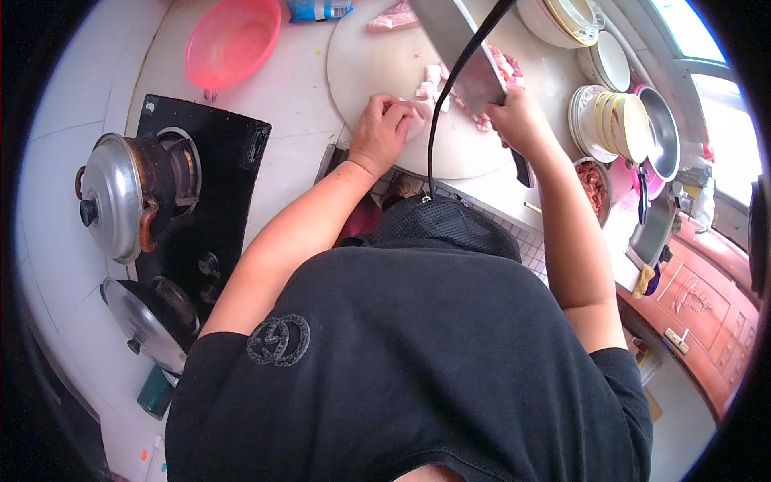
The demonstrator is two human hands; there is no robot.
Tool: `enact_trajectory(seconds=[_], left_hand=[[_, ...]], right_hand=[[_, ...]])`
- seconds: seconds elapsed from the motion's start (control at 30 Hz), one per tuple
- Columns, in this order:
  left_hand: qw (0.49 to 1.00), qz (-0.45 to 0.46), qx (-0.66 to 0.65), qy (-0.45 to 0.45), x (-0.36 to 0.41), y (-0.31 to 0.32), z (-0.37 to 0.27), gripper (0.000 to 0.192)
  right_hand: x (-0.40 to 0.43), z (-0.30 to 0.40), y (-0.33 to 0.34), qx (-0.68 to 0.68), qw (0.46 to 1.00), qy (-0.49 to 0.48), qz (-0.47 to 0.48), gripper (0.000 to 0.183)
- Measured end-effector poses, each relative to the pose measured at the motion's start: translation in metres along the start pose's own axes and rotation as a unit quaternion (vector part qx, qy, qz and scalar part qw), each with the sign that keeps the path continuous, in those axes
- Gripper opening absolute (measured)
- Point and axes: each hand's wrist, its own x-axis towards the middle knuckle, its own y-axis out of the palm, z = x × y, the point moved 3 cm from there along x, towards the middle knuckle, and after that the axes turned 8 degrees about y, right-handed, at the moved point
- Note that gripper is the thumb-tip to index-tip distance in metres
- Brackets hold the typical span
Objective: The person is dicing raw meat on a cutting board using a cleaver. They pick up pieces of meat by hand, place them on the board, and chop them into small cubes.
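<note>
On a large round cutting board (pixel 367 72), my left hand (pixel 383 129) has its curled fingers on a pale piece of raw meat (pixel 417 123). My right hand (pixel 519 123) grips a cleaver (pixel 449 42), its broad blade slanting up and to the left over the board. Cut pale pieces (pixel 429 84) lie between the hands, just beyond my left fingers. Redder raw meat (pixel 507 67) sits behind the blade, partly hidden by it. A longer slab of pale meat (pixel 393 17) rests near the board's far side. A black cable crosses in front of the blade.
A pink plastic basin (pixel 232 45) and a blue packet (pixel 319 9) stand at the far left. Left is a black gas stove (pixel 226 162) with a lidded metal pot (pixel 114 196). Stacked plates (pixel 626 129), bowls (pixel 605 60) and a bowl of minced meat (pixel 592 188) are at the right.
</note>
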Motion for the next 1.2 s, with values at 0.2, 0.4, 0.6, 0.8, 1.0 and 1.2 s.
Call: enact_trajectory(seconds=[0.2,0.4,0.6,0.8,1.0,1.2], left_hand=[[0.997,-0.008,-0.043,-0.064,0.014,-0.010,0.004,0.027],[0.982,0.151,0.003,-0.112,0.028,-0.012,0.006,0.026],[0.986,0.109,0.030,-0.120,0.018,-0.019,-0.001,0.025],[0.982,0.113,0.040,-0.144,0.014,-0.022,0.008,0.032],[0.956,0.066,-0.043,-0.282,0.031,-0.038,0.029,0.034],[0.997,0.027,-0.054,-0.047,0.080,-0.051,-0.011,0.026]], right_hand=[[-0.031,-0.016,-0.008,0.076,0.996,0.013,-0.042,0.021],[-0.043,-0.023,0.037,-0.099,0.995,-0.021,0.009,0.020],[-0.055,-0.028,0.058,-0.206,0.973,-0.096,0.026,0.024],[-0.003,0.009,0.066,-0.123,0.988,0.001,0.097,0.020],[0.013,-0.006,0.031,-0.062,0.997,0.021,0.047,0.025],[-0.011,-0.035,0.016,-0.020,0.998,0.029,0.057,0.027]])
